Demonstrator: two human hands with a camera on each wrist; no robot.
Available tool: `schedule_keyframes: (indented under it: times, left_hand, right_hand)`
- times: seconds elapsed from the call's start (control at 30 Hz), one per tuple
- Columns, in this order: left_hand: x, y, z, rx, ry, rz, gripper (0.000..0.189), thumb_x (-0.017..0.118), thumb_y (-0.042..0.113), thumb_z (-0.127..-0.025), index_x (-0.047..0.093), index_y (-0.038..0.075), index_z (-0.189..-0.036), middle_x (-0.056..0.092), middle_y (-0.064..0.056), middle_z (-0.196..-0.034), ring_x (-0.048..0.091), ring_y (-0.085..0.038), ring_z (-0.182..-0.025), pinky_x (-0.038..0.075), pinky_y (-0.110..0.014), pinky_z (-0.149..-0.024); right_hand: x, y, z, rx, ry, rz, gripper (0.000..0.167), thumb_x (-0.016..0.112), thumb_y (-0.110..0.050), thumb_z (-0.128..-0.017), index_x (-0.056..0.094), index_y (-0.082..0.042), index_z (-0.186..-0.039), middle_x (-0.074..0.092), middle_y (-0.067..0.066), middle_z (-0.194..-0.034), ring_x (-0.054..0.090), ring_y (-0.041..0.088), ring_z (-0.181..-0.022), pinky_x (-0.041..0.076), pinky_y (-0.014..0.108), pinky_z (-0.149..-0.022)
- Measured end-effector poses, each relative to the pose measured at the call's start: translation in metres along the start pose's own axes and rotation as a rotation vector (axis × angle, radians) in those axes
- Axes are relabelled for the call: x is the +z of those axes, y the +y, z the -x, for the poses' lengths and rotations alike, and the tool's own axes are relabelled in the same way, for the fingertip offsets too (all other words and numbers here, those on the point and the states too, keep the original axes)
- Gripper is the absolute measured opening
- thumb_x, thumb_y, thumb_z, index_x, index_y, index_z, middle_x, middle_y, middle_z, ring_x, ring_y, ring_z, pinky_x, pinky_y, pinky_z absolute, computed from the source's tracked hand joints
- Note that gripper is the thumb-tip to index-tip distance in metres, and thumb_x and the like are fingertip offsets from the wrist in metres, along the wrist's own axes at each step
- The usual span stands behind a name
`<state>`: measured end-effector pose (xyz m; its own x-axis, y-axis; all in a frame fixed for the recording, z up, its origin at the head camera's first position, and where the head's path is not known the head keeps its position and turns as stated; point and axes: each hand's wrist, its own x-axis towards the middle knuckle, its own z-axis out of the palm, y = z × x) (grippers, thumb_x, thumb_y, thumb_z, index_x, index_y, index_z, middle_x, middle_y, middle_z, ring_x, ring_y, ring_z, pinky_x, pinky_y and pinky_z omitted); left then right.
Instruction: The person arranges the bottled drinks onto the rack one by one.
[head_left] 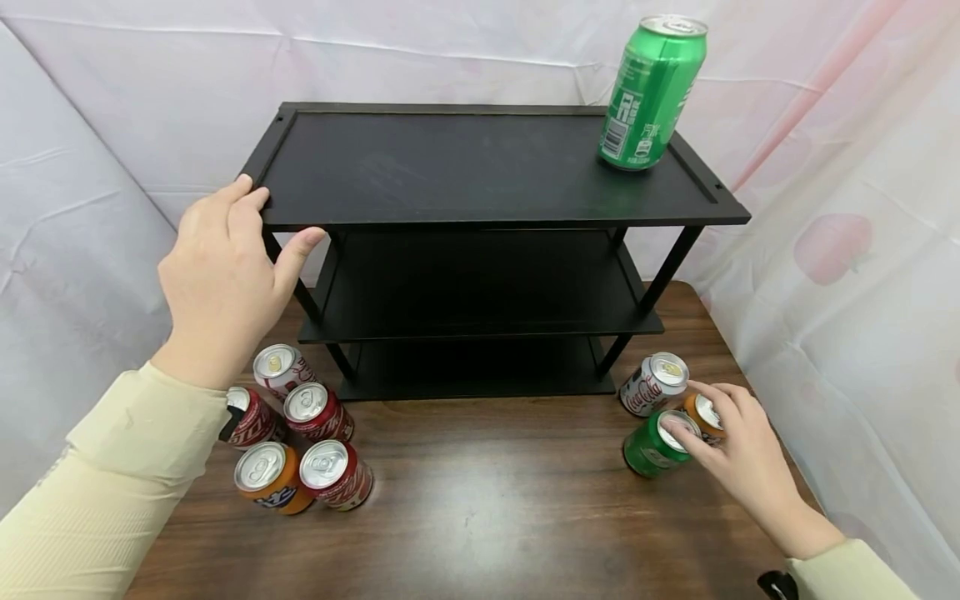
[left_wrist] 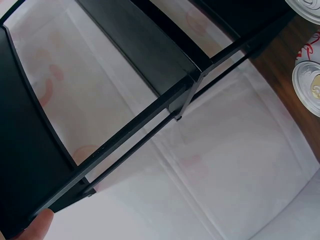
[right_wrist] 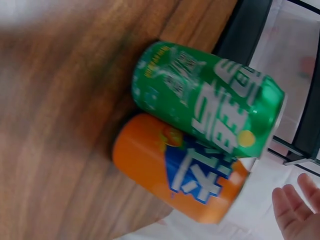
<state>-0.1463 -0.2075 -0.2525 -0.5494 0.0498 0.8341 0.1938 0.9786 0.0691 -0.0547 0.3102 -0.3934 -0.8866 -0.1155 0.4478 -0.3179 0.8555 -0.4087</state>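
My left hand [head_left: 225,258] rests on the front left corner of a black three-tier shelf [head_left: 450,167], fingers extended over its edge and thumb spread out. A fingertip [left_wrist: 40,226] shows at that edge in the left wrist view. On the right, my right hand [head_left: 738,450] hovers with fingers spread over a green soda can [head_left: 648,450] and an orange soda can [head_left: 708,417]. In the right wrist view its fingertips [right_wrist: 285,200] show apart from both cans. Beside them stands a silver Coca-Cola can [head_left: 645,390]. Another green can [head_left: 648,104] stands on the top tier's right end.
Left of the shelf, several cans stand close together on the wooden table [head_left: 480,500]: a silver one [head_left: 288,373], red ones such as the front can [head_left: 345,483], and an orange one [head_left: 285,487]. Pale printed cloth [head_left: 847,250] hangs behind and at both sides.
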Motion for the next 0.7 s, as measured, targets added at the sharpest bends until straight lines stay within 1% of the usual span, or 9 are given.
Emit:
schedule_keyframes:
  times: [0.1, 0.27, 0.43, 0.5, 0.57, 0.67, 0.7]
  left_hand:
    - [0.0, 0.0, 0.001, -0.003, -0.005, 0.002, 0.09, 0.037, 0.074, -0.092, 0.063, -0.006, -0.124, 0.062, -0.015, -0.136, 0.059, -0.042, -0.119, 0.048, -0.066, -0.064]
    - [0.0, -0.001, 0.001, -0.01, -0.007, 0.002, 0.09, 0.037, 0.074, -0.092, 0.063, -0.006, -0.125, 0.062, -0.015, -0.136, 0.059, -0.042, -0.119, 0.048, -0.067, -0.066]
    - [0.0, -0.001, 0.001, -0.011, -0.009, 0.001, 0.091, 0.036, 0.075, -0.092, 0.063, -0.005, -0.126, 0.062, -0.015, -0.136, 0.059, -0.042, -0.12, 0.048, -0.067, -0.065]
    - [0.0, -0.001, 0.001, -0.012, -0.01, 0.0, 0.09, 0.036, 0.075, -0.092, 0.062, -0.005, -0.126, 0.061, -0.015, -0.137, 0.059, -0.042, -0.12, 0.048, -0.068, -0.065]
    - [0.0, 0.0, 0.0, -0.012, -0.011, -0.001, 0.09, 0.036, 0.074, -0.092, 0.062, -0.005, -0.126, 0.061, -0.014, -0.137, 0.059, -0.042, -0.12, 0.048, -0.068, -0.065]
    - [0.001, 0.0, 0.0, -0.01, -0.011, -0.003, 0.09, 0.036, 0.074, -0.093, 0.062, -0.005, -0.126, 0.061, -0.014, -0.137, 0.058, -0.042, -0.12, 0.048, -0.068, -0.064]
    - [0.001, 0.0, 0.0, -0.01, -0.011, -0.004, 0.09, 0.036, 0.074, -0.093, 0.062, -0.005, -0.126, 0.061, -0.014, -0.137, 0.058, -0.042, -0.12, 0.048, -0.068, -0.064]
  right_hand:
    - [0.003, 0.003, 0.005, 0.043, -0.036, 0.029, 0.057, 0.086, -0.022, -0.076, 0.062, -0.002, -0.124, 0.056, 0.02, -0.114, 0.051, 0.03, -0.096, 0.035, 0.033, -0.072]
    - [0.009, 0.007, 0.012, 0.071, -0.066, 0.037, 0.058, 0.086, -0.023, -0.076, 0.061, 0.0, -0.123, 0.056, 0.022, -0.113, 0.053, 0.031, -0.093, 0.041, 0.039, -0.069]
    - [0.013, 0.009, 0.017, 0.087, -0.082, 0.022, 0.06, 0.087, -0.025, -0.076, 0.061, 0.001, -0.123, 0.057, 0.018, -0.112, 0.052, 0.027, -0.092, 0.04, 0.031, -0.071]
    - [0.015, 0.01, 0.018, 0.093, -0.082, 0.012, 0.06, 0.087, -0.024, -0.075, 0.06, 0.0, -0.123, 0.057, 0.018, -0.111, 0.053, 0.026, -0.091, 0.038, 0.024, -0.071]
    - [0.016, 0.01, 0.018, 0.098, -0.08, 0.002, 0.06, 0.087, -0.024, -0.075, 0.06, 0.001, -0.123, 0.058, 0.019, -0.112, 0.054, 0.026, -0.089, 0.038, 0.019, -0.07]
    - [0.017, 0.01, 0.018, 0.106, -0.083, 0.004, 0.06, 0.087, -0.023, -0.075, 0.06, 0.001, -0.123, 0.057, 0.02, -0.111, 0.056, 0.025, -0.084, 0.041, 0.018, -0.068]
    - [0.018, 0.009, 0.018, 0.11, -0.087, 0.008, 0.06, 0.087, -0.024, -0.075, 0.06, 0.002, -0.123, 0.057, 0.02, -0.111, 0.056, 0.024, -0.084, 0.042, 0.02, -0.067]
